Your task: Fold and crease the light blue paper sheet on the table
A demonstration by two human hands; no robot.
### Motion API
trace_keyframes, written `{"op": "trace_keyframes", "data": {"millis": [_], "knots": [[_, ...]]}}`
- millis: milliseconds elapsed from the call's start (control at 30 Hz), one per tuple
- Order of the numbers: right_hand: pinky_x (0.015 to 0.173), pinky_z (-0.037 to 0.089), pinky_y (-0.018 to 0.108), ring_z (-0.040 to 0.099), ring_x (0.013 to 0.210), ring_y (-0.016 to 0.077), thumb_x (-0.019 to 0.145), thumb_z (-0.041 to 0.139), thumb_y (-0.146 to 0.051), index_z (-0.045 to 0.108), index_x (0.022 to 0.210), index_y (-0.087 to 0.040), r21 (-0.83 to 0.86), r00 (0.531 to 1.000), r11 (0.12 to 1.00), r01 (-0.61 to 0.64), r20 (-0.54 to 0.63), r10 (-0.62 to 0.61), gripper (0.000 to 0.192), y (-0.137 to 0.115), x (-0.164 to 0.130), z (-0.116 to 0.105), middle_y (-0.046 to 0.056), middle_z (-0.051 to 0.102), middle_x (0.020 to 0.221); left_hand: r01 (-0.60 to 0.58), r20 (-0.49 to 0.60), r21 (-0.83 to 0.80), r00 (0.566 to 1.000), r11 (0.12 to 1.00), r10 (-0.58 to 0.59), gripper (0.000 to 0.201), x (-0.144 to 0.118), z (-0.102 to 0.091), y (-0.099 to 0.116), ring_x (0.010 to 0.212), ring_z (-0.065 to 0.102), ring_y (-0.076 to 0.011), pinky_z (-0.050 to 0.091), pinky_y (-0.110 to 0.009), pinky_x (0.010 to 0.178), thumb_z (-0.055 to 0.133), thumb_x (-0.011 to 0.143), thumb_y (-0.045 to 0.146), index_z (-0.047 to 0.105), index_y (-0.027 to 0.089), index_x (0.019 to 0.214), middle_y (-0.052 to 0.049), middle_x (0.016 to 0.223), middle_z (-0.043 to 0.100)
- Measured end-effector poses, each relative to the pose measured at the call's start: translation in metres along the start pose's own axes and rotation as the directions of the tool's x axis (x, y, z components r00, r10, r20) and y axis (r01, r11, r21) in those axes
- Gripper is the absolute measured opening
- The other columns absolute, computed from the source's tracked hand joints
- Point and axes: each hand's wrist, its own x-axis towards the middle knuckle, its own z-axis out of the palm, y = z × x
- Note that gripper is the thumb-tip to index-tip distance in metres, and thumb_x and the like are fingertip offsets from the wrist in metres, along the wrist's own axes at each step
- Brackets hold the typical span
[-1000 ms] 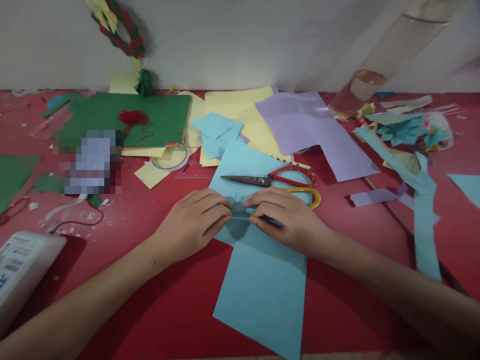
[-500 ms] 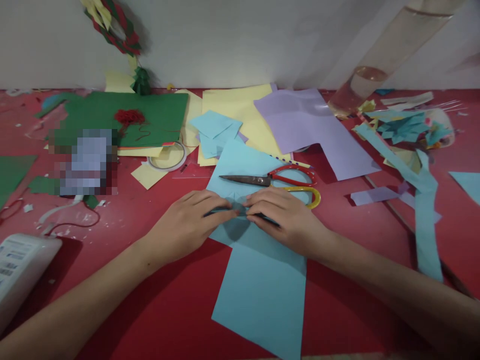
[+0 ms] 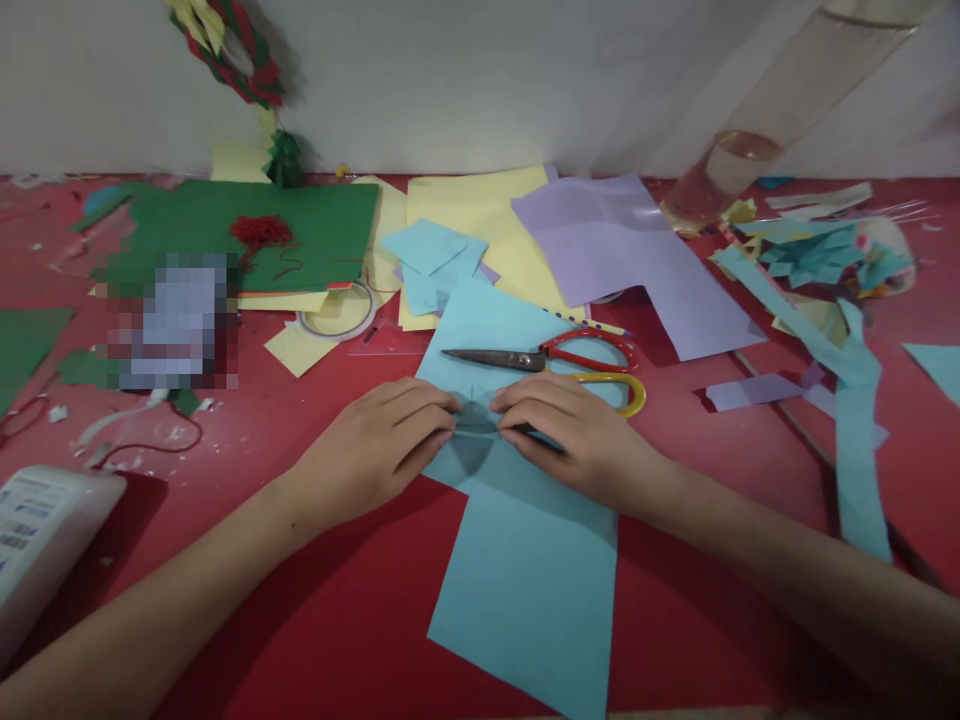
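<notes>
Between my hands is a small piece of folded blue paper (image 3: 475, 412), held over larger blue sheets. My left hand (image 3: 390, 435) pinches its left side, thumb and fingers pressed together. Its right side is pinched by my right hand (image 3: 559, 425), with the fingers curled. My fingers cover much of the folds. Beneath, a large blue sheet (image 3: 529, 590) stretches toward the front edge of the table. Just beyond my right hand, scissors (image 3: 525, 358) with one red and one yellow handle lie on the blue paper.
Green sheets (image 3: 322, 225) lie at back left, topped by red thread (image 3: 259, 232). A tape roll (image 3: 367, 318), yellow paper (image 3: 480, 195) and purple paper (image 3: 600, 235) lie behind the scissors. A white power bank (image 3: 52, 540) is at left. Blue strips (image 3: 855, 450) and a clear cylinder (image 3: 750, 145) are at right.
My left thumb has drawn back from the middle of the small blue piece, so more of it shows. My right hand stays nearly in place. The view has shifted very slightly.
</notes>
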Motion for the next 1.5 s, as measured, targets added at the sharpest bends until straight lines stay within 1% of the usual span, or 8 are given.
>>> {"op": "trace_keyframes", "data": {"millis": [133, 333, 500, 933, 1100, 1200, 1367, 1500], "knots": [[0.09, 0.053, 0.04, 0.066, 0.102, 0.0218, 0.101, 0.054, -0.021, 0.062, 0.095, -0.02, 0.008, 1.0, 1.0, -0.013, 0.015, 0.013, 0.01, -0.001, 0.0, -0.001, 0.008, 0.072, 0.105, 0.062, 0.008, -0.047, 0.998, 0.997, -0.062, 0.014, 0.001, -0.002, -0.001, 0.106, 0.061, -0.0222, 0.052, -0.037, 0.092, 0.049, 0.104, 0.019, 0.062, 0.015, 0.098, -0.01, 0.114, 0.068], [0.091, 0.052, 0.039, 0.066, 0.102, 0.0221, 0.102, 0.054, -0.021, 0.062, 0.1, -0.019, 0.007, 1.0, 1.0, -0.004, 0.021, 0.004, 0.008, 0.0, 0.0, -0.001, 0.008, 0.072, 0.106, 0.125, 0.041, -0.029, 0.991, 0.992, -0.124, 0.014, 0.002, -0.003, 0.001, 0.112, 0.058, -0.0226, 0.048, -0.04, 0.097, 0.046, 0.105, 0.019, 0.06, 0.016, 0.107, -0.009, 0.118, 0.066], [0.091, 0.052, 0.041, 0.065, 0.103, 0.0225, 0.102, 0.052, -0.021, 0.061, 0.107, -0.019, -0.001, 0.999, 1.0, 0.0, 0.036, 0.0, 0.011, 0.001, 0.0, -0.001, 0.009, 0.071, 0.108, 0.197, 0.072, -0.002, 0.978, 0.98, -0.196, 0.016, 0.004, -0.004, 0.003, 0.125, 0.052, -0.0252, 0.043, -0.046, 0.105, 0.043, 0.106, 0.02, 0.055, 0.018, 0.097, -0.008, 0.129, 0.061], [0.088, 0.053, 0.039, 0.064, 0.101, 0.0221, 0.1, 0.051, -0.011, 0.064, 0.104, -0.017, -0.02, 0.999, 0.999, 0.03, 0.013, -0.03, 0.015, 0.002, -0.001, 0.0, 0.009, 0.072, 0.108, 0.25, 0.069, 0.055, 0.965, 0.967, -0.254, 0.013, 0.005, -0.005, 0.009, 0.128, 0.052, -0.0291, 0.044, -0.05, 0.103, 0.043, 0.098, 0.014, 0.049, 0.02, 0.087, -0.009, 0.132, 0.057], [0.089, 0.053, 0.04, 0.064, 0.102, 0.0228, 0.099, 0.051, -0.01, 0.063, 0.107, -0.018, -0.025, 1.0, 1.0, 0.015, 0.015, -0.014, 0.017, 0.001, 0.0, 0.0, 0.009, 0.072, 0.108, 0.234, 0.04, 0.086, 0.97, 0.968, -0.238, 0.012, 0.004, -0.003, 0.008, 0.128, 0.053, -0.0299, 0.047, -0.05, 0.102, 0.043, 0.097, 0.014, 0.048, 0.02, 0.088, -0.011, 0.132, 0.058], [0.089, 0.053, 0.04, 0.064, 0.102, 0.0229, 0.099, 0.051, -0.01, 0.064, 0.107, -0.018, -0.024, 1.0, 1.0, 0.014, 0.023, -0.013, 0.018, 0.001, -0.001, 0.0, 0.009, 0.072, 0.109, 0.189, 0.04, 0.114, 0.98, 0.975, -0.195, 0.012, 0.003, -0.002, 0.006, 0.128, 0.053, -0.0294, 0.047, -0.051, 0.104, 0.041, 0.1, 0.013, 0.052, 0.019, 0.098, -0.012, 0.133, 0.058], [0.089, 0.054, 0.041, 0.064, 0.101, 0.0224, 0.101, 0.048, -0.012, 0.065, 0.107, -0.02, -0.028, 1.0, 0.999, 0.025, 0.016, -0.024, 0.019, 0.002, -0.001, 0.0, 0.008, 0.071, 0.108, 0.069, 0.081, 0.17, 0.993, 0.983, -0.084, 0.03, -0.001, 0.001, 0.003, 0.131, 0.051, -0.0294, 0.046, -0.051, 0.11, 0.04, 0.098, 0.004, 0.058, 0.017, 0.117, -0.012, 0.136, 0.057], [0.086, 0.055, 0.041, 0.064, 0.1, 0.0221, 0.101, 0.048, -0.013, 0.066, 0.106, -0.019, -0.031, 0.999, 0.999, 0.033, 0.012, -0.033, 0.02, 0.001, -0.001, -0.001, 0.009, 0.071, 0.108, 0.013, 0.08, 0.2, 0.996, 0.98, -0.03, 0.042, -0.003, 0.002, 0.002, 0.132, 0.053, -0.0298, 0.048, -0.051, 0.11, 0.04, 0.094, -0.003, 0.062, 0.017, 0.123, -0.013, 0.136, 0.058]]}}
